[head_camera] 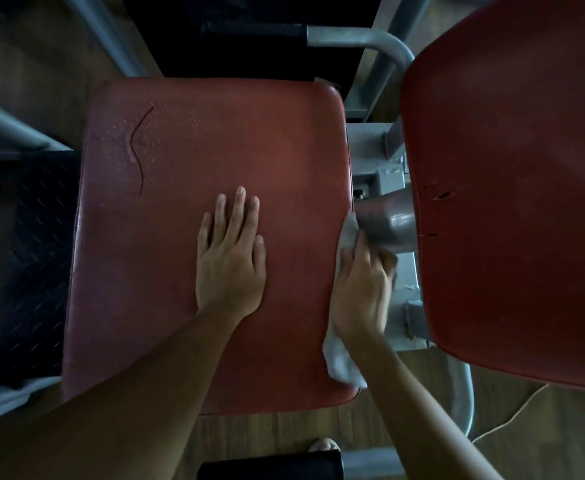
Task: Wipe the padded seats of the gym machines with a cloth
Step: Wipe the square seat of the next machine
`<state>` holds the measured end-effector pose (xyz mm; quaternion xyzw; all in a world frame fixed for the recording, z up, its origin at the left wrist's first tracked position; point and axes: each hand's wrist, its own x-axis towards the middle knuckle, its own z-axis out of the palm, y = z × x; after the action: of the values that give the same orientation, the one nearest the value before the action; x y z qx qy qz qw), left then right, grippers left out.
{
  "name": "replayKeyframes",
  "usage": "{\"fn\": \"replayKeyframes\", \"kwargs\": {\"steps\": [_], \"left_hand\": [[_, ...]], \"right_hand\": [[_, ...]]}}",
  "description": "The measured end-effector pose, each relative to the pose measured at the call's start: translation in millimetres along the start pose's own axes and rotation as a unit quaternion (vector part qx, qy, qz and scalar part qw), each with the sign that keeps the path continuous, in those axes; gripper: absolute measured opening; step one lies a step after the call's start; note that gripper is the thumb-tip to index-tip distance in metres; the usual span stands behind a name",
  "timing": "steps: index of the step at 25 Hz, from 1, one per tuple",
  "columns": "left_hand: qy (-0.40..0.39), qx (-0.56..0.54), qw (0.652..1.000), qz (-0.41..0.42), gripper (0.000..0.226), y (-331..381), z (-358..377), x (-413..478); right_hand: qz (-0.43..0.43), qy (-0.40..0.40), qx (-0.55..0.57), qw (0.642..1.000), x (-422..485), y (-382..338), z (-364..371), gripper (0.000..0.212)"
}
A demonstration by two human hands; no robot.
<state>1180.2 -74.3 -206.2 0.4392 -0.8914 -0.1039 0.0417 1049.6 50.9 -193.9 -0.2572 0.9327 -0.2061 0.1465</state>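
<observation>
The left hand (230,258) lies flat, fingers straight, on the cracked, pebbled red vinyl seat pad (180,161). At that pad's right edge, the right hand (362,289) grips a crumpled white cloth (341,362) against its rounded side, beside the smooth grey metal tube (393,225).

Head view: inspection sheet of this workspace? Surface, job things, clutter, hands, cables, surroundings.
Surface: red seat pad, curved crack at far left, droplets or blisters around it.
Job's things: white cloth at the seat's right edge; second red pad to the right, small tears.
Clutter: nothing seen.
Hands: left hand flat on the seat; right hand grips the cloth.
Cables: pale cord on the floor, lower right.
Surroundings: grey metal frame, wooden floor, black tread plate left.
</observation>
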Motion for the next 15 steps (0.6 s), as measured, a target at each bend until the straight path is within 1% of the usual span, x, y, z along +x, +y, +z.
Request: {"fn": "replayKeyframes", "kwargs": {"steps": [3,5,9,10,12,15], "left_hand": [[-0.005,0.001,1.000,-0.003,0.056,1,0,0],[-0.004,-0.001,1.000,-0.004,0.056,1,0,1],[0.006,-0.002,1.000,0.002,0.056,1,0,0],[0.012,-0.008,1.000,0.004,0.056,1,0,1],[0.020,-0.016,1.000,0.005,0.056,0,0,1],[0.038,-0.023,0.999,-0.004,0.053,1,1,0]], "right_hand": [[-0.008,0.019,-0.004,1.000,44,-26,8,0.046],[-0.015,0.034,0.000,0.999,48,-29,9,0.046],[-0.017,-0.015,0.043,0.999,8,3,-2,0.053],[-0.025,-0.020,0.040,0.999,-7,10,-5,0.056],[-0.053,-0.006,0.014,0.998,-26,19,-3,0.058],[-0.067,0.023,0.014,0.997,-25,21,5,0.051]]}}
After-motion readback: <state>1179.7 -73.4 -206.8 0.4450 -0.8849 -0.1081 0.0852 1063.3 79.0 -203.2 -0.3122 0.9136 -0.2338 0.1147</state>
